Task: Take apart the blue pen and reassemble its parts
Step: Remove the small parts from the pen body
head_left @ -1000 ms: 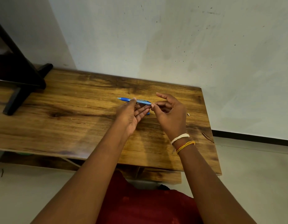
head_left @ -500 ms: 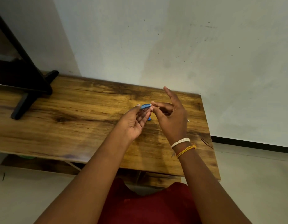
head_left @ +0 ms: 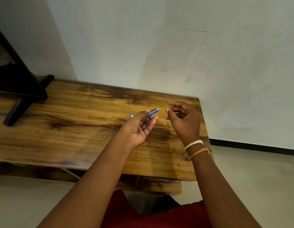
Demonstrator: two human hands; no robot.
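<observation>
The left hand [head_left: 139, 127] is palm up over the counter [head_left: 73, 129], its thumb and fingers closed on the blue pen [head_left: 151, 112]. The pen lies across the fingertips and angles up to the right, with its pale end free and pointing toward the right hand [head_left: 184, 120]. The lower end of the pen is hidden between thumb and fingers.

The right hand hangs just right of the pen, apart from it, back toward the camera. Its fingers are loosely curled, thumb and forefinger tips not touching; whether it holds some small part I cannot tell. White and yellow bands [head_left: 195, 148] circle that wrist.

Two small bits lie on the counter. A blue piece [head_left: 131, 115] sits just left of the left thumb, and a small pale piece [head_left: 168, 124] sits between the two hands, close under the right one. Both are too small to tell what they are.

A black stand [head_left: 22, 92] rests on the far left of the counter, well apart from the hands. Behind the counter is a pale wall [head_left: 176, 55] with dark specks. Red cloth [head_left: 143, 218] shows at the bottom edge between the forearms
</observation>
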